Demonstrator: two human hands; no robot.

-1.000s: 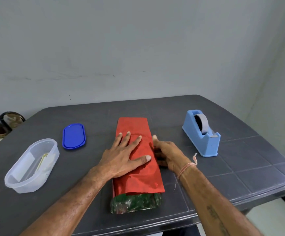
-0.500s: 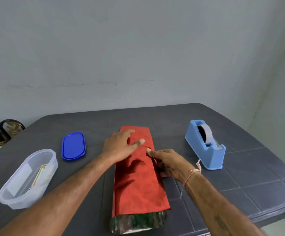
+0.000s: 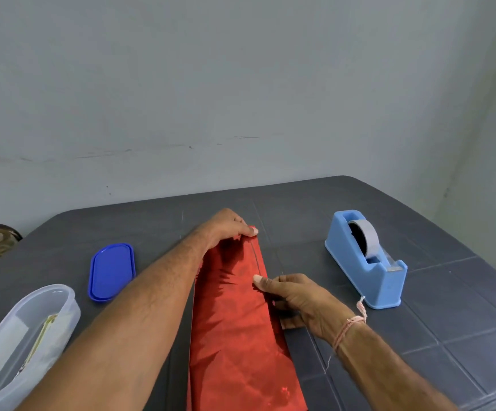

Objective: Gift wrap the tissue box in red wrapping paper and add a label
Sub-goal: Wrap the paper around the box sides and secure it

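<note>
Red wrapping paper (image 3: 234,336) lies lengthwise down the middle of the dark table (image 3: 454,327), covering the tissue box, which is hidden beneath it. At the far end of the paper, my left hand (image 3: 226,228) has its fingers curled over the end and its thumb on top. My right hand (image 3: 297,298) holds the paper's right edge about halfway along, thumb on the top face and fingers curled against the side. No label is visible.
A light blue tape dispenser (image 3: 368,271) with a grey roll stands to the right of the paper. A blue oval lid (image 3: 111,271) lies to the left, and a clear oval container (image 3: 18,336) sits at the near left. A wall runs behind the table.
My left hand slid from the middle of the paper up to its far end and curled over it. My right hand stayed on the right edge. The view tilted, so the box's near end left the frame.
</note>
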